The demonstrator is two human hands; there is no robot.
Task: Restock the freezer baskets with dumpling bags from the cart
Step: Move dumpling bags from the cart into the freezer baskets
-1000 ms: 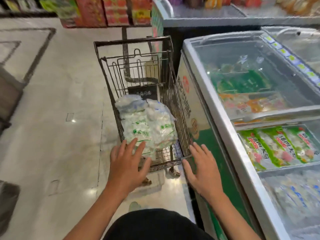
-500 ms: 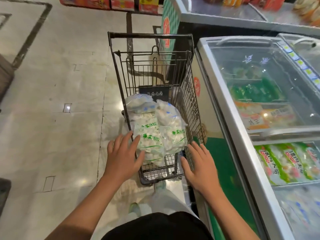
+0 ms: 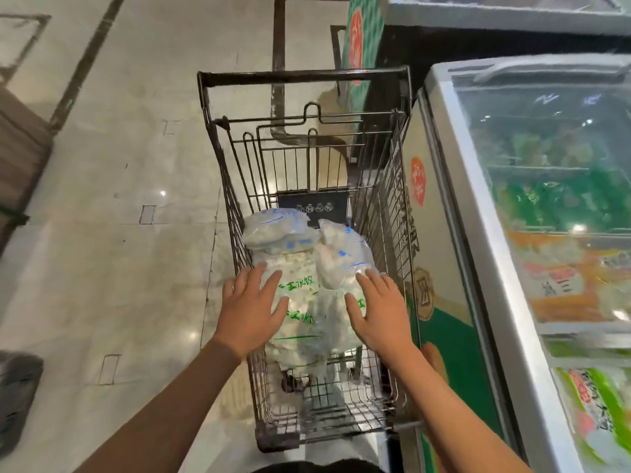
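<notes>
A heap of clear plastic dumpling bags with green lettering [image 3: 300, 302] lies in the bottom of a dark wire shopping cart [image 3: 392, 206], piled toward the middle of the basket, with two more clear bags printed in blue [image 3: 283, 227] resting on top at the far side. The person's left hand [image 3: 251, 307] lies flat on the left flank of the heap, fingers straight and spread, gripping nothing. The right hand [image 3: 377, 310] mirrors it on the right flank, fingers likewise straight and fanned over the plastic. The green-lettered bag sits between the two palms, bracketed but not lifted; whether the fingertips press in or only touch cannot be told. Both bare forearms reach in over the near rim of the cart. The cart stands on a pale glossy tiled floor [image 3: 112, 233], just beside a white chest freezer with a sliding glass lid [image 3: 478, 213] to the right. Under the glass lie green packets [image 3: 560, 196] and orange packets [image 3: 563, 285], blurred by reflections, with green-and-white packets [image 3: 601, 414] nearer the camera.
</notes>
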